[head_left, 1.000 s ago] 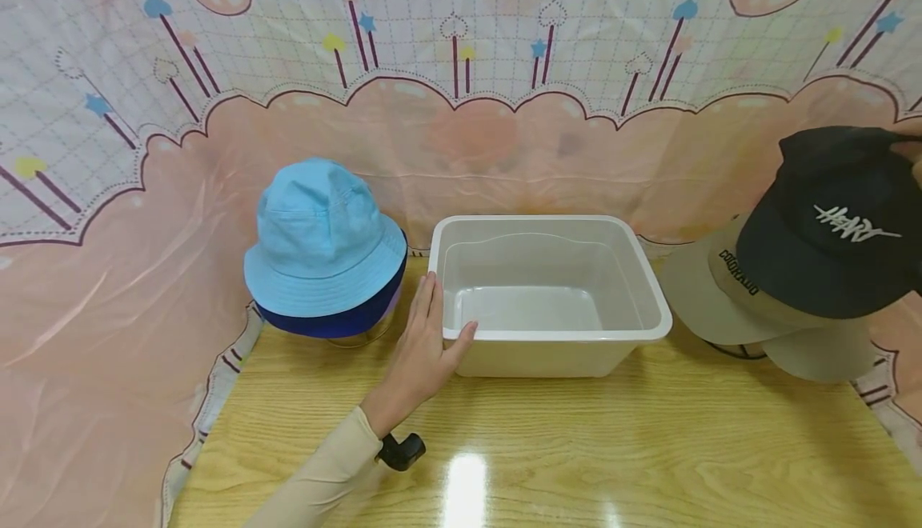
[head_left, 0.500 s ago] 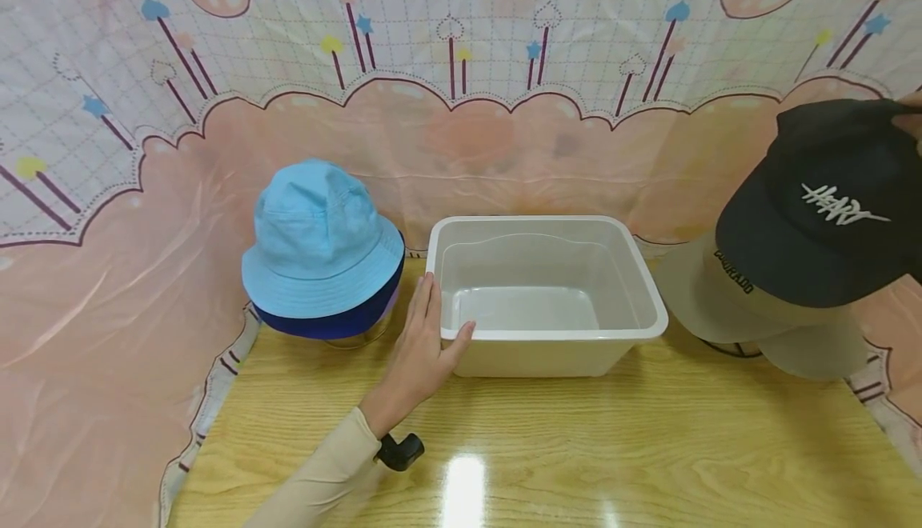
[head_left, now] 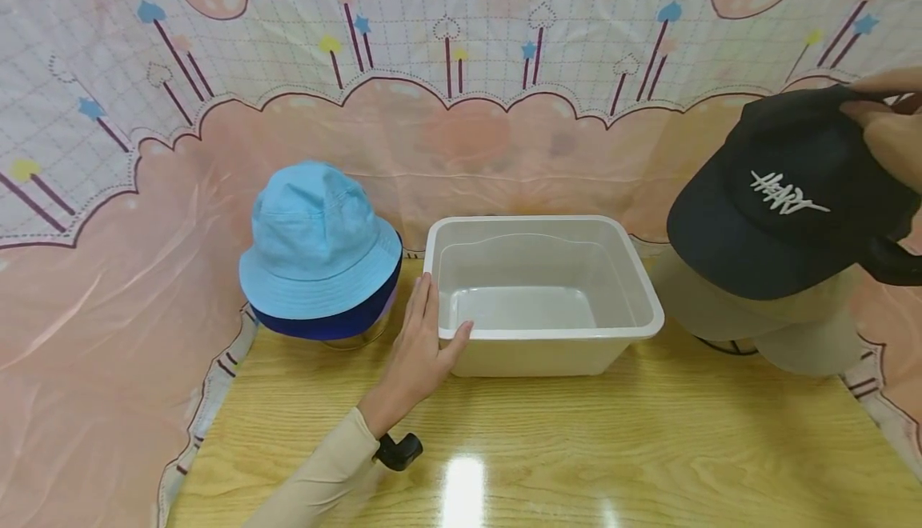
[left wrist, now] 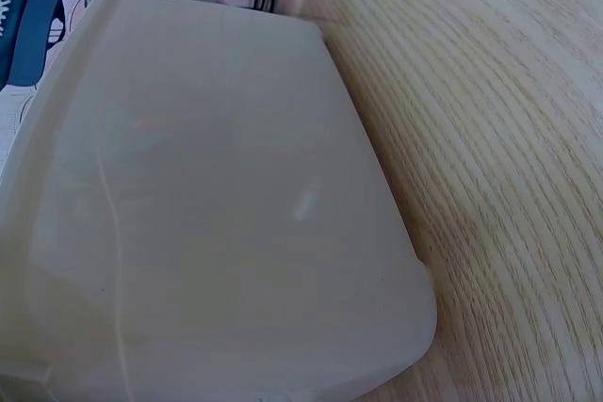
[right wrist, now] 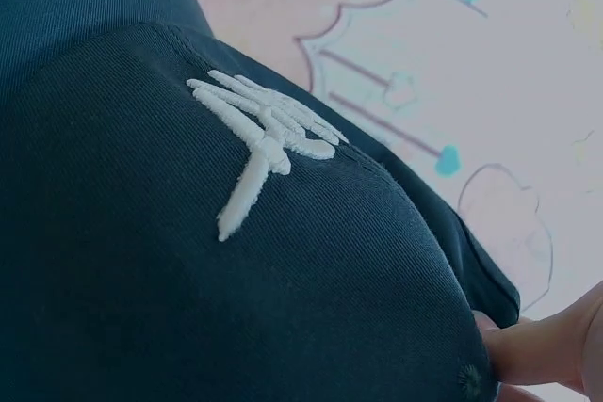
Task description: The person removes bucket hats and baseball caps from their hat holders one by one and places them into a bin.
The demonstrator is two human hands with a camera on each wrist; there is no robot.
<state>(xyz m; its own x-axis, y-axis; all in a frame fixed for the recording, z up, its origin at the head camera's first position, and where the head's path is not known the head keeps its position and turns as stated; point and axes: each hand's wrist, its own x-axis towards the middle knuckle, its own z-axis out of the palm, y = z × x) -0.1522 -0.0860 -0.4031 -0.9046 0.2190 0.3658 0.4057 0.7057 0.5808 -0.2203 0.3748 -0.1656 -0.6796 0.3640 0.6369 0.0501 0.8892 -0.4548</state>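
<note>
Black cap (head_left: 785,184) raised at the right, with a white bin (head_left: 547,335) steadied at the centre.
The right hand (head_left: 889,124) pinches the cap's crown between thumb and fingers; the cap, brim tilted downward, partly hides tan headwear (head_left: 814,348) and is apart from the bin. The left hand (head_left: 416,352), fingers extended and thumb spread, rests on the bin's near-left rim; to its left sits a light-blue bucket hat (head_left: 313,232).
</note>
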